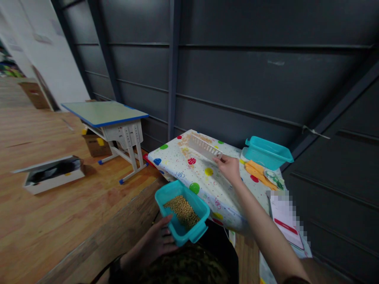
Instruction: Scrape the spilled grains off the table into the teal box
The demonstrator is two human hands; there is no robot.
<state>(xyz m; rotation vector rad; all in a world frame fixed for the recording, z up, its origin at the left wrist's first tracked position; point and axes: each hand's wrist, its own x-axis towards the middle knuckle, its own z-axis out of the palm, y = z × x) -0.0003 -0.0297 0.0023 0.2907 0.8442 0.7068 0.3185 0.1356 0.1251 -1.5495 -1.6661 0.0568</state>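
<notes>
My left hand [156, 240] grips the near end of a teal plastic tub [197, 206] holding yellowish beans [182, 211], held just off the near-left edge of the table. My right hand [228, 167] reaches over the table and is closed on the near end of a white slotted basket [203, 147], which is tipped on the polka-dot tablecloth [207, 185]. Scattered beans [185, 151] lie on the cloth around the basket's far end.
A second teal tub [268, 152] stands at the table's far right, with orange strips and a patterned item [262, 173] beside it. Papers [286, 221] lie at the right edge. A blue-edged desk [105, 113], boxes [53, 173] and wooden floor lie left; a dark wall behind.
</notes>
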